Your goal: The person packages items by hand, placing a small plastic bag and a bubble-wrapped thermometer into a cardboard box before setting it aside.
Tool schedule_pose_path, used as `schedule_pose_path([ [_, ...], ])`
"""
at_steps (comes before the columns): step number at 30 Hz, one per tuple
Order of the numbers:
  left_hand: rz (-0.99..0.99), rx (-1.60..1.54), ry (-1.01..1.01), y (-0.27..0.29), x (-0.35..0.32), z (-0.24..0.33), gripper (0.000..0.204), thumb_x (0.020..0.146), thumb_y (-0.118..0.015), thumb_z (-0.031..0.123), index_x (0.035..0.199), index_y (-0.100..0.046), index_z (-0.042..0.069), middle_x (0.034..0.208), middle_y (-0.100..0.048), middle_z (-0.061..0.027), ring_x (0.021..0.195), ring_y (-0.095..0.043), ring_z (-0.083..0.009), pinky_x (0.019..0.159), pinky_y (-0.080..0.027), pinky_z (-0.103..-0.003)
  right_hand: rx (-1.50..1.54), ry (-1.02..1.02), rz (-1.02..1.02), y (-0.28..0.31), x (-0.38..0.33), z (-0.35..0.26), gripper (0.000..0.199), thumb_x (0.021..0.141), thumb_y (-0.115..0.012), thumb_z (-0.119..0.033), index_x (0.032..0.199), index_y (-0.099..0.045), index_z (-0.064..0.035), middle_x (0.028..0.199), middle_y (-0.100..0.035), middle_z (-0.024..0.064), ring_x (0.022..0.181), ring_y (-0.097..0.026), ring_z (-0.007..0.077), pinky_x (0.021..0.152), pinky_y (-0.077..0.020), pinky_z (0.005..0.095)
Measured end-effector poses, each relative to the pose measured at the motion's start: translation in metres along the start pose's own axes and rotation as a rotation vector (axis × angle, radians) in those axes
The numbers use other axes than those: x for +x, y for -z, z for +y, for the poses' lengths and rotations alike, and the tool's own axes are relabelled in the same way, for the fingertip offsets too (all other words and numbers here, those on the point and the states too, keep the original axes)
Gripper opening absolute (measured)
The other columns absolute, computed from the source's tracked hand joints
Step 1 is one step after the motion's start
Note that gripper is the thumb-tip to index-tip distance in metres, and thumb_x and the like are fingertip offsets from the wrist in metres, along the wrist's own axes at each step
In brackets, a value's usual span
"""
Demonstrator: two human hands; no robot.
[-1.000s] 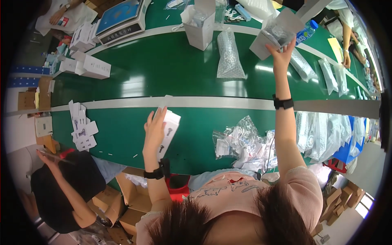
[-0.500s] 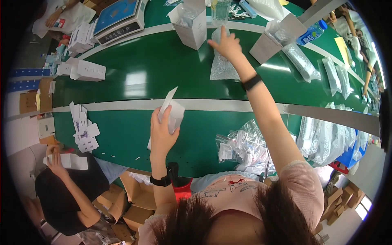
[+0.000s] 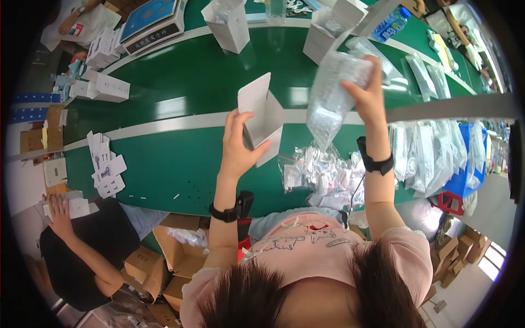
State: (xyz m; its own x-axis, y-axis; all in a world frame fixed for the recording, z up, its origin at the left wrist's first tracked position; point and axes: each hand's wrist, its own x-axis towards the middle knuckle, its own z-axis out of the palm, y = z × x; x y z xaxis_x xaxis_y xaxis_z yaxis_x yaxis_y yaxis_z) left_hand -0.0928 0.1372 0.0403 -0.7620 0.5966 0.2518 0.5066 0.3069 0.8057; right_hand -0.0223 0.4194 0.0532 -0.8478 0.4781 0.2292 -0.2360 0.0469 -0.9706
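My left hand (image 3: 238, 146) holds an open white carton box (image 3: 262, 117) with its flap up, above the green table (image 3: 164, 158). My right hand (image 3: 367, 94) grips a clear plastic bag (image 3: 331, 95) with white contents, hanging just right of the box's mouth. Both wrists wear black bands. A heap of clear plastic bags (image 3: 322, 175) lies on the table below my hands.
White boxes (image 3: 227, 24) stand on the far belt, beside a blue scale (image 3: 150, 16). Folded white cards (image 3: 106, 164) lie at the left. A person in black (image 3: 82, 257) sits at lower left. Cardboard boxes (image 3: 175, 257) stand under the table. More bags (image 3: 432, 147) pile at the right.
My right hand has come back from the far belt with a clear bag, now beside the box. My left hand has raised the box and turned its opening up.
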Motion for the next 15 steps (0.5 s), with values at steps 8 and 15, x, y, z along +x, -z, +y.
schedule_pose_path([
  [8, 0.096, -0.063, -0.022, -0.044, 0.0, -0.002, 0.066, 0.055, -0.078, 0.011, 0.106, -0.037, 0.006, 0.112, -0.045, -0.0189, 0.1, -0.049, -0.0373, 0.082, -0.042, -0.039, 0.477, 0.104, 0.47, -0.026, -0.033, -0.035, 0.044, 0.075, -0.06, 0.0, 0.114, -0.04, -0.0038, 0.105, -0.05, 0.0083, 0.093, -0.053, 0.0181, 0.081, -0.0426, 0.0283],
  [15, 0.321, -0.043, 0.003, -0.067, -0.011, 0.007, 0.071, 0.054, -0.08, 0.013, 0.102, -0.028, 0.004, 0.119, -0.041, -0.0274, 0.101, -0.048, -0.0411, 0.083, -0.041, -0.042, 0.165, 0.174, 0.612, -0.088, -0.03, -0.007, 0.039, 0.075, -0.063, -0.004, 0.11, -0.045, -0.0015, 0.108, -0.05, 0.0121, 0.098, -0.05, 0.0216, 0.083, -0.0419, 0.0335],
])
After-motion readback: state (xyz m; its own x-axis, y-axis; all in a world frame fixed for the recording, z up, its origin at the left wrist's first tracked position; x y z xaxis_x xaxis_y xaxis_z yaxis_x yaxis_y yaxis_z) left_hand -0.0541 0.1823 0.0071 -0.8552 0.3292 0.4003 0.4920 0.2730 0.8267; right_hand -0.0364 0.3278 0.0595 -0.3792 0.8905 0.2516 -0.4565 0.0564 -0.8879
